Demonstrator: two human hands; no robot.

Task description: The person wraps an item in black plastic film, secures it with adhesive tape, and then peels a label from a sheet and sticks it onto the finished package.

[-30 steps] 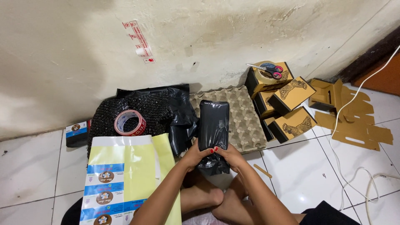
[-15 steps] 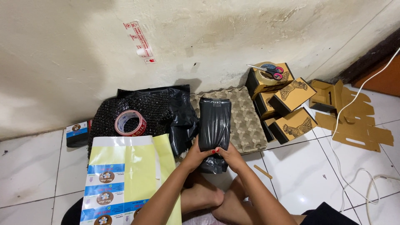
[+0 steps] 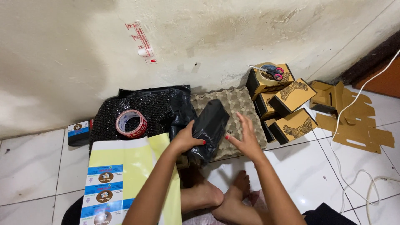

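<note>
A parcel wrapped in black plastic [image 3: 212, 125] lies tilted over the grey egg tray [image 3: 237, 104]. My left hand [image 3: 186, 137] grips its lower left edge. My right hand [image 3: 246, 139] hovers just right of the parcel with fingers spread, holding nothing. A roll of red-and-white tape [image 3: 131, 123] rests on black bubble wrap [image 3: 158, 108] to the left. Yellow backing sheets with blue-and-white round-logo labels [image 3: 125, 179] lie under my left forearm.
Several black-and-tan printed boxes [image 3: 287, 104] stand at the right, with a clear tape roll and scissors [image 3: 268, 71] on the top one. Flat tan cardboard cutouts [image 3: 354, 121] and a white cable [image 3: 354, 166] lie further right. The wall is close behind. My bare feet [image 3: 221, 196] rest below.
The parcel was held upright by both hands; now it is tipped to the right over the egg tray, and my right hand has let go and opened.
</note>
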